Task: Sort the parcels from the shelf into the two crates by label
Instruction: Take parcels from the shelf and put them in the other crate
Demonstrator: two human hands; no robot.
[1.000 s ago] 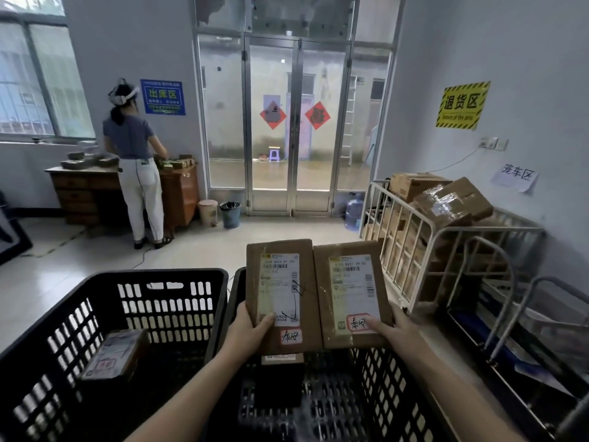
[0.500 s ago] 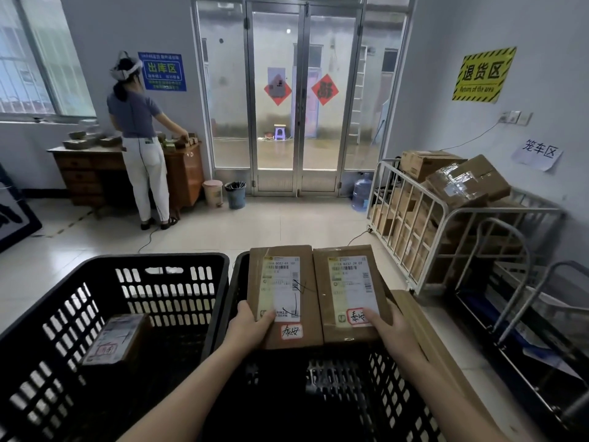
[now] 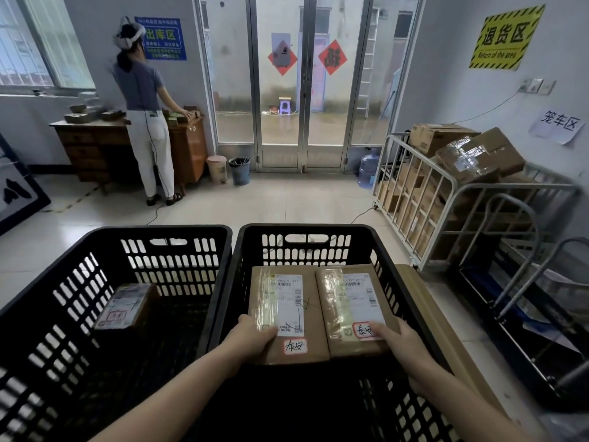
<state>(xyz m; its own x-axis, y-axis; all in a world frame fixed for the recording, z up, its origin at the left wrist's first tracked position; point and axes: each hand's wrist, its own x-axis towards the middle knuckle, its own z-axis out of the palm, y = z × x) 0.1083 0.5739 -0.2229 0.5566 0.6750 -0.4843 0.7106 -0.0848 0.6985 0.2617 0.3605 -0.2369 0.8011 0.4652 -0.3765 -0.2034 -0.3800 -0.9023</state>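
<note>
Two black slotted crates stand side by side in front of me. Inside the right crate (image 3: 306,231) I hold two flat brown parcels next to each other. My left hand (image 3: 251,338) grips the near edge of the left parcel (image 3: 280,301), thumb on its white shipping label. My right hand (image 3: 398,341) grips the near right corner of the right parcel (image 3: 353,295). Each carries a red-bordered handwritten sticker near my fingers. The left crate (image 3: 127,232) holds one small taped parcel (image 3: 127,306) with its own sticker.
A flat cardboard piece (image 3: 446,333) leans against the right crate's outer side. A white metal cage cart (image 3: 446,199) full of boxes and a trolley stand at right. Another person (image 3: 143,110) works at a wooden desk far left. Glass doors lie ahead across open floor.
Both hands have lowered the two parcels from above the right crate's rim down into it. My view has tilted downward.
</note>
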